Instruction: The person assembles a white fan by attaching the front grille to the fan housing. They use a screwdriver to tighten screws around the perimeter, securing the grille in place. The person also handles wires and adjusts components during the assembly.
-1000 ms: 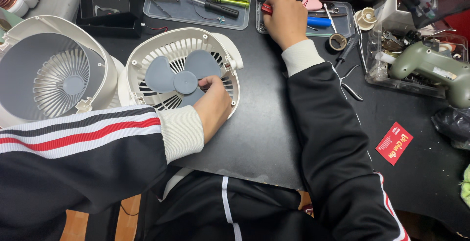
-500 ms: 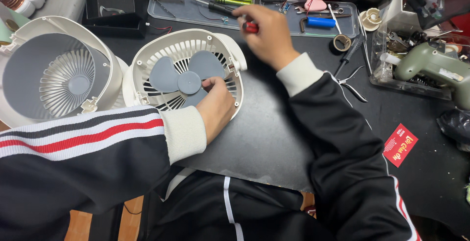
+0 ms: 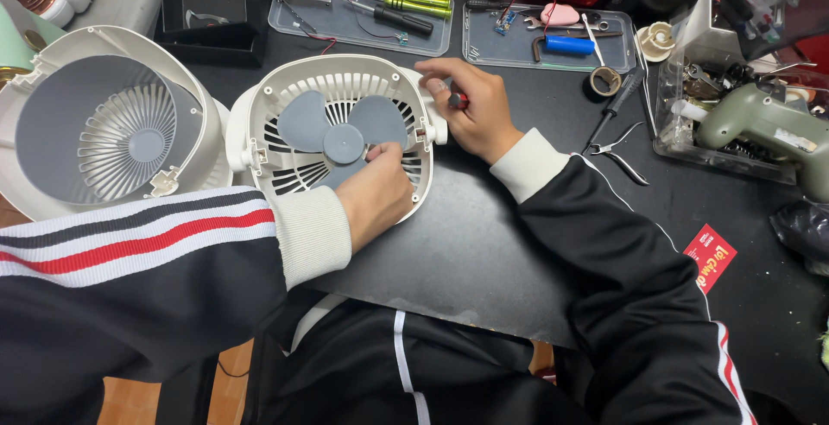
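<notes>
1. The left hand is resting on the grey blades of the cream fan housing, its fingers pressing on them, near the table's middle.
2. The right hand is gripping a red-handled screwdriver in clenched fingers at the housing's right edge.
3. A detached fan shell is lying at the table's left edge.

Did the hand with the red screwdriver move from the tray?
Yes. The right hand came down from the clear tray to the fan's right edge.
</notes>
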